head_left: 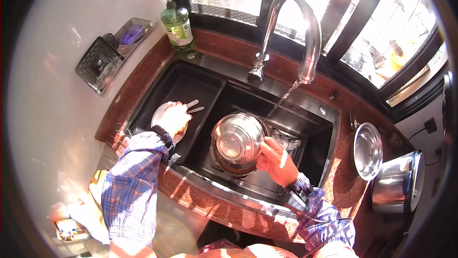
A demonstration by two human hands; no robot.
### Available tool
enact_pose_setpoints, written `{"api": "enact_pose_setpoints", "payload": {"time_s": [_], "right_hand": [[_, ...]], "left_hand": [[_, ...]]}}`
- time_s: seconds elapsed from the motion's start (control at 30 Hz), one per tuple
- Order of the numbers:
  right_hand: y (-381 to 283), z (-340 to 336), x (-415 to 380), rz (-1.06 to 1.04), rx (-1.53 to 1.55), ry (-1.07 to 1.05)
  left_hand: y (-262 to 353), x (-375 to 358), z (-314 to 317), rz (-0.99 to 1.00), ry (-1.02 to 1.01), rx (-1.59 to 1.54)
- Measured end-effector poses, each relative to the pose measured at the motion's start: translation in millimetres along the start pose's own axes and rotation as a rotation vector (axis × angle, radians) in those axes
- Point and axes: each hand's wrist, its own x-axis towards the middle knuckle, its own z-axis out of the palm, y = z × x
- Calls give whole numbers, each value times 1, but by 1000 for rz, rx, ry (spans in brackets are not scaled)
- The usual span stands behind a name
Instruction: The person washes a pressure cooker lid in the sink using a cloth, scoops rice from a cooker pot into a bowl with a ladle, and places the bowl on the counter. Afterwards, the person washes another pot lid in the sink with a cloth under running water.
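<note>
Right grip [276,161] grasps one steel bowl [237,139]; left grip [175,118], hold unclear, at one dish [158,114], two utensils [196,109]

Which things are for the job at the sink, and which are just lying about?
Seem in use: metal bowl in the right hand; white dish under the left hand; running tap.

Seem lying about: green bottle; shiny counter dish; metal pot.

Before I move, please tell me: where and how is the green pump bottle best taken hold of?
Grip the green pump bottle around its body, below the pump, coming from the sink side. It stands upright, and its broad body should hold steadier than the narrow pump. The wall at its left and the window frame behind it make the sink side look most open.
</note>
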Motion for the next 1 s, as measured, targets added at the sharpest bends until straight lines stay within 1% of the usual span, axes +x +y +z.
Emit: {"api": "enact_pose_setpoints", "payload": {"time_s": [0.03, 0.07, 0.13, 0.23, 0.3, 0.37, 0.4, 0.47, 0.53, 0.6, 0.67, 0.7, 0.73, 0.8, 0.83, 0.87, 0.93, 0.97, 1.0], "right_hand": [[1, -6, -9, 34, -10, 52], [6, -13, -17, 41, 1, 60], [10, -17, -23, 58, 15, 80], [8, -5, -14, 51, 97, 28], [10, 10, 7, 21, 111, 27], [11, 30, 36, -7, 158, 7], [19, 35, 55, -69, 160, -53], [30, 56, 98, -78, 216, -9], [37, 88, 135, -28, 346, 105], [51, 110, 181, 143, 453, 187], [75, 119, 223, 261, 550, 120], [92, 123, 246, 310, 590, 124], [102, 130, 252, 281, 659, 91], [124, 134, 269, 277, 576, 84], [130, 137, 271, 281, 616, 111], [150, 130, 293, 277, 557, 214], [136, 141, 269, 359, 641, 205], [176, 111, 304, 350, 754, -117], [167, 126, 290, 279, 710, 133]], "left_hand": [[3, 2, -6, 138, -63, 155], [7, 6, -7, 138, -58, 153], [13, 7, -5, 115, -135, 206], [13, 4, -3, 143, -142, 161], [7, 1, 2, 151, -146, 144], [-6, -4, 16, 154, -107, 52], [-8, -12, 9, 118, -75, -12], [-12, -26, -21, -34, -152, -31], [-19, -45, -31, -208, -138, -22], [-6, -75, -56, -357, -85, -50], [5, -119, -66, -182, 227, 52], [9, -133, -68, -162, 288, -34], [14, -144, -71, -137, 347, -123], [21, -162, -91, -98, 316, -62], [17, -168, -88, -72, 424, -229], [13, -174, -88, 20, 379, -86], [16, -185, -95, -85, 299, -215], [10, -193, -87, -13, 308, -103], [5, -195, -77, 76, 335, 7]]}}
